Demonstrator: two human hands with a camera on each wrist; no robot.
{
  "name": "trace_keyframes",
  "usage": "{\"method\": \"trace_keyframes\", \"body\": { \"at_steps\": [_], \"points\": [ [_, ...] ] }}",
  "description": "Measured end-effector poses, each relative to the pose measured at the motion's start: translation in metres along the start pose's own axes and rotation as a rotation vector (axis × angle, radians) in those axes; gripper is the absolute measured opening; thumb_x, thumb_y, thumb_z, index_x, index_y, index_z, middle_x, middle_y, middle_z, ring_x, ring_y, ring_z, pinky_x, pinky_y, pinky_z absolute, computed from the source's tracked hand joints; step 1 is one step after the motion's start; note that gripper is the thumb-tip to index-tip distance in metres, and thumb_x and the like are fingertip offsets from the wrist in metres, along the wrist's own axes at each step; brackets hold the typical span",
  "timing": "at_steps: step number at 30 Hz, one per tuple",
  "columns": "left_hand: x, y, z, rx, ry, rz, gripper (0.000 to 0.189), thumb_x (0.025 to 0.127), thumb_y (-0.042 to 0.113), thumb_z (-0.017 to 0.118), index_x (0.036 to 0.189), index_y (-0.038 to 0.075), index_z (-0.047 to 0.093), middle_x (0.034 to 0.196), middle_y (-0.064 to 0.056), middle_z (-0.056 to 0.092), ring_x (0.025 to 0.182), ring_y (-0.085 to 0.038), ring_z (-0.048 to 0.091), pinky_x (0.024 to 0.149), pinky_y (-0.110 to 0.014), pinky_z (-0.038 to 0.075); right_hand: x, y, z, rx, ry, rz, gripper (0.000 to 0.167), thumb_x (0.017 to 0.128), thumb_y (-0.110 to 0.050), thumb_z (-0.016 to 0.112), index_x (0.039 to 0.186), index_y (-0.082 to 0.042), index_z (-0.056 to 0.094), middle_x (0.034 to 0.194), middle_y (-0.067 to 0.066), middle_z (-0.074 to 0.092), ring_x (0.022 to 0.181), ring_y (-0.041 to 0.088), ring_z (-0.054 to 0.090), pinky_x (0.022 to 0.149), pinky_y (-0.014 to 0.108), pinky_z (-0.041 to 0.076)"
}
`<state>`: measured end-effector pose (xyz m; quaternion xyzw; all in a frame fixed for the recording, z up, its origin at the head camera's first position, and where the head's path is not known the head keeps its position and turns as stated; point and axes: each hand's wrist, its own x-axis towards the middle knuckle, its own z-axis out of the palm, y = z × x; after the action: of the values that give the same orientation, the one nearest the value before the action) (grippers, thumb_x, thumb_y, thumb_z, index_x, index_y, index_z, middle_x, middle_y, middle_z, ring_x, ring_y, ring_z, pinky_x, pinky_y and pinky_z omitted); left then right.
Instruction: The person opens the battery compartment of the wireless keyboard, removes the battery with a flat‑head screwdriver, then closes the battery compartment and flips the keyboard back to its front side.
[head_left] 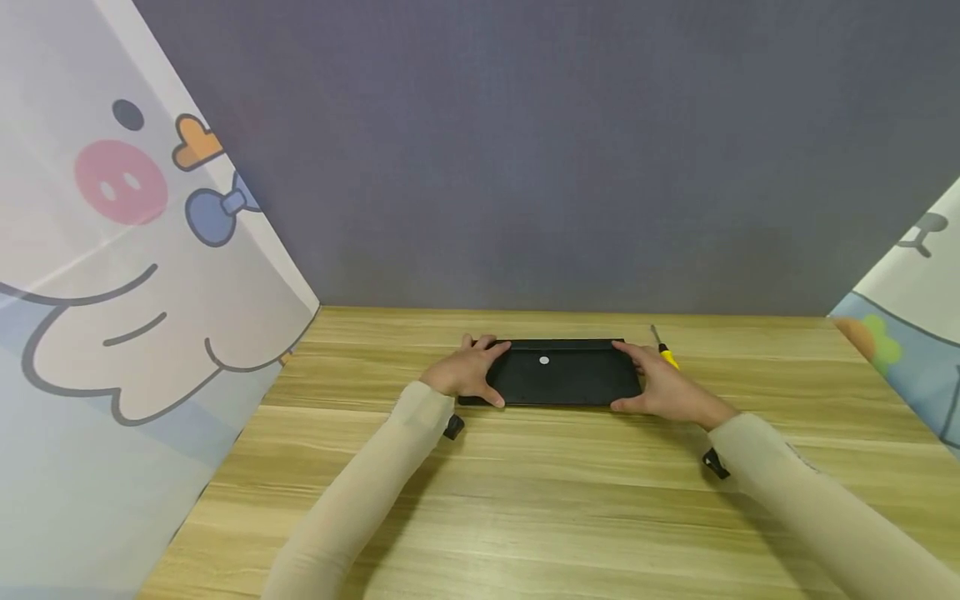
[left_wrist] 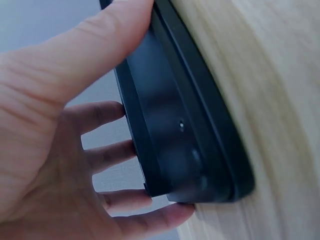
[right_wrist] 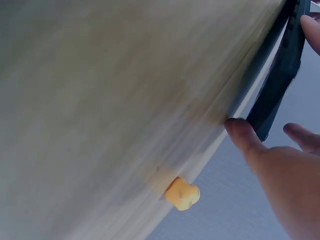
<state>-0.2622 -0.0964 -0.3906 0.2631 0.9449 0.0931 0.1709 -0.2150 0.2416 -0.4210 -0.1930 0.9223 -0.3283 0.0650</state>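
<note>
A black, shallow, tray-like rectangular panel (head_left: 566, 382) with raised edges and a white oval sticker lies near the back of the wooden table. At its left end my left hand (head_left: 459, 372) holds it, thumb on the front edge and fingers at the far edge. The left wrist view shows the fingers spread along one side of the panel (left_wrist: 165, 110), which has a small screw hole. My right hand (head_left: 666, 393) grips the right end, thumb in front and fingertips behind. Just beyond that hand lies a screwdriver (head_left: 665, 353) with a yellow handle, partly hidden by it.
The wood-grain table (head_left: 555, 500) ends at a grey upright partition (head_left: 525, 167) close behind the panel. Cartoon-printed sheets (head_left: 150, 292) hang at the left and right sides. Small black parts (head_left: 453, 427) show beneath both wrists.
</note>
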Motion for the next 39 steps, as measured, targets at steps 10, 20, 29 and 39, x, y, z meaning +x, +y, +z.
{"method": "trace_keyframes", "body": {
  "at_steps": [10, 20, 29, 39],
  "points": [
    [0.001, 0.003, 0.0, 0.009, -0.007, -0.03, 0.102, 0.073, 0.045, 0.078, 0.153, 0.025, 0.017, 0.157, -0.005, 0.009, 0.138, -0.033, 0.012, 0.089, -0.046, 0.043, 0.004, -0.005, 0.003, -0.094, -0.037, 0.013, 0.1, 0.075, -0.041, 0.08, 0.149, -0.004, 0.024, 0.138, 0.036, 0.02, 0.123, 0.051, 0.03, 0.091, 0.063, 0.034],
    [0.006, -0.003, -0.001, 0.033, -0.031, -0.053, 0.103, 0.073, 0.043, 0.078, 0.153, 0.029, 0.015, 0.157, -0.002, 0.006, 0.139, -0.03, 0.008, 0.091, -0.045, 0.043, 0.01, -0.015, 0.009, -0.221, -0.085, 0.055, 0.089, 0.076, -0.045, 0.077, 0.144, -0.005, 0.035, 0.138, 0.038, 0.022, 0.123, 0.053, 0.028, 0.091, 0.064, 0.032],
    [0.008, -0.004, -0.003, 0.029, -0.026, -0.054, 0.104, 0.072, 0.044, 0.079, 0.153, 0.029, 0.015, 0.157, -0.001, 0.007, 0.139, -0.028, 0.009, 0.092, -0.045, 0.042, 0.015, -0.024, 0.006, -0.299, -0.156, 0.089, 0.089, 0.079, -0.047, 0.074, 0.145, -0.005, 0.032, 0.132, 0.037, 0.029, 0.12, 0.051, 0.03, 0.091, 0.062, 0.033],
    [0.007, -0.006, -0.001, 0.033, -0.001, -0.053, 0.104, 0.071, 0.045, 0.079, 0.153, 0.027, 0.018, 0.157, -0.002, 0.01, 0.138, -0.027, 0.012, 0.094, -0.044, 0.041, 0.016, -0.027, 0.002, -0.339, -0.249, 0.057, 0.085, 0.085, -0.051, 0.065, 0.143, -0.001, 0.029, 0.133, 0.039, 0.026, 0.121, 0.054, 0.027, 0.092, 0.063, 0.031]
  ]
}}
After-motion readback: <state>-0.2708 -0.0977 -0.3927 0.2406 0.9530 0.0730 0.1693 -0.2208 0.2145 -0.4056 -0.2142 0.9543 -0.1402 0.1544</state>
